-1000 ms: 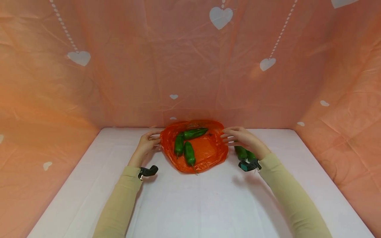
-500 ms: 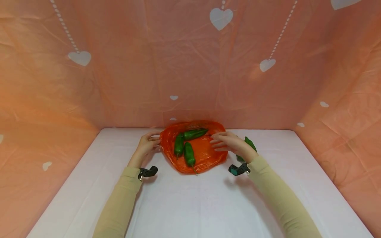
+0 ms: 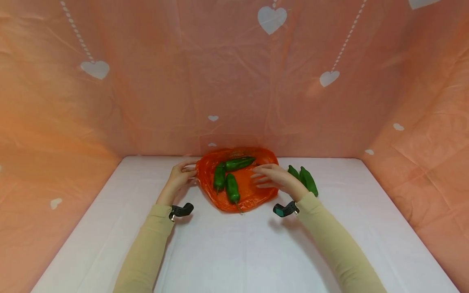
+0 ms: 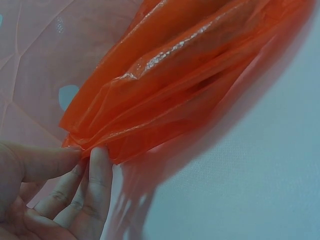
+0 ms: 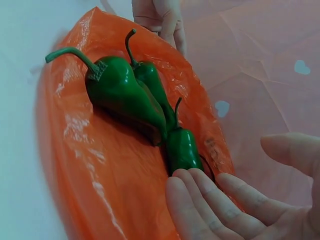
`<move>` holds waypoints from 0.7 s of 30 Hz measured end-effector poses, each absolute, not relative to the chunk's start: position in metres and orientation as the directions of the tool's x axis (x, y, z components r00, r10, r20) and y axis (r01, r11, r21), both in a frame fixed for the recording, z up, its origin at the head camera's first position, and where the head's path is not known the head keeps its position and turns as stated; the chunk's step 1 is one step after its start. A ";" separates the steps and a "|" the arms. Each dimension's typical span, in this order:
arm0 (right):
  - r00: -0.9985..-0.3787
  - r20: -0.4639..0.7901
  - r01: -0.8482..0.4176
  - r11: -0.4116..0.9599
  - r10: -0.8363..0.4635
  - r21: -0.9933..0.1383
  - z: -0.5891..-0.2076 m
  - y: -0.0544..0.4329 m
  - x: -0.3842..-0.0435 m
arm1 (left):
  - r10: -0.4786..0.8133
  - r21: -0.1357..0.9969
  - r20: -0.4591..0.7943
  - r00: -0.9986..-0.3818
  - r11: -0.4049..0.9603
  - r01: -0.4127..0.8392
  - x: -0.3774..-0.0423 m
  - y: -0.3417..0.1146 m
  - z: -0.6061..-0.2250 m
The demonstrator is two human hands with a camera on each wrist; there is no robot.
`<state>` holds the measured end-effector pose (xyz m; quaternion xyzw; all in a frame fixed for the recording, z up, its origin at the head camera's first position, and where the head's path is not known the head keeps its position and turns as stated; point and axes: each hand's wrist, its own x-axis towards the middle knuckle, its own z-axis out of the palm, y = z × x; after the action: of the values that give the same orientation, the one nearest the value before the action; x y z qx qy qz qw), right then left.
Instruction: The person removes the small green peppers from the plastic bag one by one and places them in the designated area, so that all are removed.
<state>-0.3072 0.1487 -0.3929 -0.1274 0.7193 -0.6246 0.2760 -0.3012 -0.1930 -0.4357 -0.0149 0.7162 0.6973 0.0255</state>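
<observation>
An orange-red plastic bag [image 3: 253, 190] lies spread with its mouth wide, holding three green peppers: one upright at the left [image 3: 220, 178], one nearer the front [image 3: 232, 188], one crosswise at the back [image 3: 239, 163]. My left hand [image 3: 178, 176] pinches the bag's left edge [image 4: 107, 135] between thumb and fingers. Over the right part of the bag hovers my right hand [image 3: 272, 178], its fingers extended, holding nothing. In the right wrist view those fingertips [image 5: 182, 187] overlap the lower end of one pepper [image 5: 183, 150]. The biggest pepper [image 5: 120, 90] there has a long curved stem.
Two more green peppers, one [image 3: 309, 181] beside the other [image 3: 293, 171], lie on the white table [image 3: 234, 252] right of the bag, partly behind my right wrist. A pink cloth [image 3: 234, 81] with white hearts hangs behind and along both sides.
My right hand has shifted left from the bag's right rim to over its inside, uncovering more of the two peppers on the table. My left hand keeps its hold in place.
</observation>
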 end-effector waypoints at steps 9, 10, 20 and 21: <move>-0.814 -0.269 0.204 0.180 -0.515 -0.962 -0.404 0.136 -0.309 | -0.004 0.998 -0.045 -0.999 0.044 -0.045 -0.302 -0.192 -0.434; -0.816 -0.273 0.208 0.182 -0.510 -0.961 -0.405 0.134 -0.309 | -0.003 0.998 -0.044 -0.999 0.048 -0.044 -0.302 -0.192 -0.435; -0.820 -0.306 0.253 0.173 -0.484 -0.952 -0.410 0.119 -0.312 | 0.003 0.996 -0.038 -0.999 0.077 -0.038 -0.302 -0.193 -0.436; -0.819 -0.310 0.255 0.177 -0.484 -0.951 -0.411 0.118 -0.312 | 0.003 0.997 -0.046 -0.999 0.069 -0.045 -0.302 -0.193 -0.436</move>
<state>-0.3120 0.1179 -0.4107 -0.0805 0.7103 -0.6362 0.2902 -0.3022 -0.1927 -0.4359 -0.0143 0.7310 0.6820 0.0179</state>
